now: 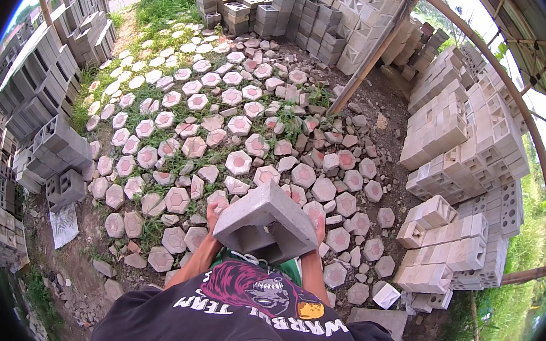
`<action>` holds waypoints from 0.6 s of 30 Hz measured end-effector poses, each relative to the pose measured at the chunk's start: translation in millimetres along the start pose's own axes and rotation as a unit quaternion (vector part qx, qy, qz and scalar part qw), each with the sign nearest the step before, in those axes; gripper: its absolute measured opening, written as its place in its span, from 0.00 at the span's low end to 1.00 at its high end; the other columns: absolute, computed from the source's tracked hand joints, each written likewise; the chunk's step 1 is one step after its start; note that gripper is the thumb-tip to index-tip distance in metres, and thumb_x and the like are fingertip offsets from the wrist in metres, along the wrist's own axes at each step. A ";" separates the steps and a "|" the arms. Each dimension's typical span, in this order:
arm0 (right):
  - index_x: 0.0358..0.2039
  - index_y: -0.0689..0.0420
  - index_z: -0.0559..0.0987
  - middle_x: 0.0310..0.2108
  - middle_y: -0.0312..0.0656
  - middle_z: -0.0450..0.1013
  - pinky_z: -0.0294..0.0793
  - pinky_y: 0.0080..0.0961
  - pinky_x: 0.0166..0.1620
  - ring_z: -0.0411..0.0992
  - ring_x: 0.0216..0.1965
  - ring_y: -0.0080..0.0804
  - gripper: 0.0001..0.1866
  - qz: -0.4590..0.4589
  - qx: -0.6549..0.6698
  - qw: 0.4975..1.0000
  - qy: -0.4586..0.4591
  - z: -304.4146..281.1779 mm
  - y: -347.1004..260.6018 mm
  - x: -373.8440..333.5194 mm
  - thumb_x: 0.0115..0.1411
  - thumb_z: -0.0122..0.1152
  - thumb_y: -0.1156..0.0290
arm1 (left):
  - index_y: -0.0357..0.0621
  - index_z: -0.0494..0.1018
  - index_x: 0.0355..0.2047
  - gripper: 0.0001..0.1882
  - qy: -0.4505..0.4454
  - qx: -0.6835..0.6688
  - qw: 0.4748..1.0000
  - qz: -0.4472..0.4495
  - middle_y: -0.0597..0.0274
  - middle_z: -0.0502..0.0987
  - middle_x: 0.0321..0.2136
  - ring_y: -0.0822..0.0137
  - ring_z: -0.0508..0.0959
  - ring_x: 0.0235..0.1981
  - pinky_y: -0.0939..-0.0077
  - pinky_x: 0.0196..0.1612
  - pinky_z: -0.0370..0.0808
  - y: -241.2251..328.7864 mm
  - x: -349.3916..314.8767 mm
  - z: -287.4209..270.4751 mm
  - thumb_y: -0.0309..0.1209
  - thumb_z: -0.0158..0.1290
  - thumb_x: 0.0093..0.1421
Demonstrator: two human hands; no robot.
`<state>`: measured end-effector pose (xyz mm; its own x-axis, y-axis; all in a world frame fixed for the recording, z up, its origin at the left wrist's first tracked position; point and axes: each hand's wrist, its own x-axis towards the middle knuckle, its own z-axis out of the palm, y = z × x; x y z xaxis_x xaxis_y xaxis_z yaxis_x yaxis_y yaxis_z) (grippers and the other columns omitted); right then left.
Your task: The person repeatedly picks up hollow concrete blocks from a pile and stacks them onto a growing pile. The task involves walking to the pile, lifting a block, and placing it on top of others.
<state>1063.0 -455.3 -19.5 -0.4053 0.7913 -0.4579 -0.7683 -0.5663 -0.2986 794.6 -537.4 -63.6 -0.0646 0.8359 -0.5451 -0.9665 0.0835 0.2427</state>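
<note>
A grey concrete breeze block, hollow with a slanted web inside, is held up in front of my waist. On its left side my left hand grips the edge, its fingers partly hidden by the block. My right hand clasps the opposite side, with most of its fingers out of sight. The block is tilted, one corner pointing away from me and its opening facing me. Beneath it lies ground paved with hexagonal pavers, some with reddish centres.
Pale ventilation blocks are stacked along the right, with a lower pile nearer me. Grey block stacks line the left. More blocks stand at the back. A slanting wooden post rises right of centre. Loose rubble and grass lie between pavers.
</note>
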 end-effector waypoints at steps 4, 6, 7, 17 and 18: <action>0.33 0.60 0.76 0.37 0.49 0.76 0.73 0.36 0.44 0.75 0.37 0.41 0.28 0.041 -0.010 0.999 0.014 38.2 5.1 46.4 0.63 0.40 0.46 | 0.33 0.66 0.53 0.39 -0.043 -0.045 0.998 0.024 0.47 0.74 0.46 0.52 0.75 0.43 0.63 0.50 0.71 22.8 18.9 -0.3 0.56 0.40 0.53; 0.32 0.60 0.76 0.35 0.49 0.76 0.74 0.35 0.43 0.75 0.36 0.40 0.27 0.058 -0.003 0.998 0.014 42.7 5.1 69.8 0.63 0.41 0.46 | 0.33 0.66 0.52 0.39 -0.018 -0.067 0.997 0.032 0.47 0.74 0.46 0.52 0.75 0.42 0.62 0.50 0.71 28.1 30.9 -7.8 0.56 0.40 0.53; 0.31 0.59 0.76 0.34 0.48 0.76 0.74 0.35 0.43 0.75 0.35 0.39 0.27 0.062 0.011 0.998 -0.006 40.9 4.0 92.0 0.63 0.41 0.46 | 0.33 0.66 0.52 0.39 -0.009 -0.075 0.997 0.035 0.46 0.74 0.46 0.52 0.75 0.42 0.62 0.50 0.71 33.6 40.4 -3.1 0.56 0.40 0.53; 0.32 0.60 0.75 0.30 0.44 0.75 0.73 0.31 0.39 0.74 0.31 0.34 0.27 0.118 -0.097 0.988 -0.028 144.2 -37.2 310.1 0.65 0.40 0.47 | 0.33 0.68 0.49 0.37 -0.005 -0.094 0.985 0.144 0.46 0.75 0.42 0.53 0.76 0.39 0.61 0.47 0.72 134.0 175.9 103.2 0.56 0.39 0.54; 0.33 0.61 0.75 0.32 0.45 0.75 0.73 0.32 0.41 0.74 0.32 0.36 0.27 0.127 -0.085 0.985 -0.076 157.6 -50.8 337.9 0.64 0.42 0.47 | 0.32 0.67 0.50 0.38 -0.020 -0.107 0.984 0.140 0.46 0.74 0.45 0.51 0.75 0.42 0.60 0.49 0.71 145.8 191.7 119.4 0.56 0.38 0.54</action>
<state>887.0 -122.9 -27.1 -0.6536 0.6369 -0.4088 -0.5431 -0.7709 -0.3328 670.9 -300.2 -36.9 -0.3298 0.8308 -0.4484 -0.9428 -0.2656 0.2014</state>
